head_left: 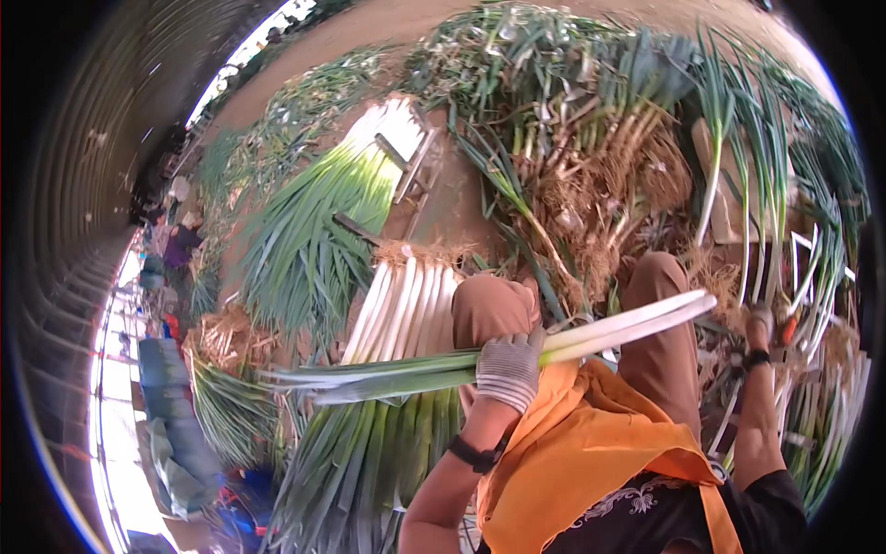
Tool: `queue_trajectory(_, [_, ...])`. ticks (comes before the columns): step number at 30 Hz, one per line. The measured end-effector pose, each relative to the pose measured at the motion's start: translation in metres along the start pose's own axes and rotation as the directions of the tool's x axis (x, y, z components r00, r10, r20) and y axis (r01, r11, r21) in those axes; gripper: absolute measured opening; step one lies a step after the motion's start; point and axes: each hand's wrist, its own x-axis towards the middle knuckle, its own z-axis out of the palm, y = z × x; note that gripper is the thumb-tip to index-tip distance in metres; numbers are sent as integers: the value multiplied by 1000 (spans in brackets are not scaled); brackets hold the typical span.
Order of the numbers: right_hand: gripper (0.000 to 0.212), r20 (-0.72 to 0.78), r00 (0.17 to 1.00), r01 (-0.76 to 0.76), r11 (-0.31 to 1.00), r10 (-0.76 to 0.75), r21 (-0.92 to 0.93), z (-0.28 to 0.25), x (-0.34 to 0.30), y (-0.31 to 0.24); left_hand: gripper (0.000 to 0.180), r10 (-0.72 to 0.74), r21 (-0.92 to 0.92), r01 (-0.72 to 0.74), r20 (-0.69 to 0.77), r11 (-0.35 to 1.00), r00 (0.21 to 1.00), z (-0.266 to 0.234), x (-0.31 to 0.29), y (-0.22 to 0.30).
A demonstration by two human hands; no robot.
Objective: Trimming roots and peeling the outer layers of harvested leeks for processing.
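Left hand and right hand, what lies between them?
In the head view, white shafts of the green onions that the left hand grips, crossing over the brown right trouser leg. The right hand lies beyond their white ends.

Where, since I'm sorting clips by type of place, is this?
Probably a farm's produce shed: a ribbed wall, a heap of leek-like plants with brown roots, and pale stalks laid in a row near the gloved left hand.
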Motion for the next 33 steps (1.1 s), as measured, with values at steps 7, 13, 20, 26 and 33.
queue_trajectory(7, [44, 495, 859, 31, 979, -129, 201, 19, -63, -38, 25, -58, 147, 68, -68, 987, 996, -22, -8, -34])
queue_trajectory(13, [28, 613, 702, 414, 908, -361, 61, 64, -59, -82, 34, -119, 260, 226, -371, 939, 921, -177, -25, -98])
queue_trajectory(20, [26, 635, 665, 83, 884, -393, 460, 70, -53, -144, 59, -343, 710, 609, -507, 355, 791, -329, -128, -108])
queue_trajectory(26, [24, 719, 534, 526, 840, -445, 129, 108, -31, -85, 62, -863, 657, 733, -255, 176, 436, -218, -165, -172])
queue_trajectory(33, [28, 783, 567, 767, 511, -256, -388, 47, -48, -58, 52, -964, 465, 845, 90, 263, 250, -22, -208, -233])
